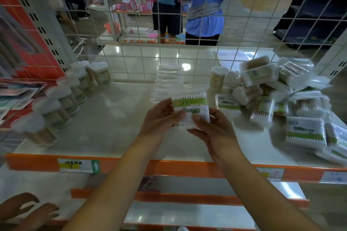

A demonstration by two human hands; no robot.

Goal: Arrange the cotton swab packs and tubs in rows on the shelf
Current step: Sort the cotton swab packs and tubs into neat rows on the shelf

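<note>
A flat cotton swab pack [190, 108] with a green label is held upright over the middle of the white shelf [105, 127]. My left hand [159, 116] grips its left edge and my right hand [212, 127] pinches its lower right corner, thumbs on the label. Behind it stands a row of clear swab packs [167, 82] running toward the wire back. Several round tubs [62, 95] stand in a diagonal row along the shelf's left side. A loose heap of packs and tubs [272, 95] lies on the right.
A white wire grid [187, 24] closes the shelf's back; people stand beyond it. An orange price rail [169, 169] edges the shelf front, with lower shelves beneath. Hanging carded goods [15, 95] sit at far left. Another person's hand [24, 210] shows at bottom left.
</note>
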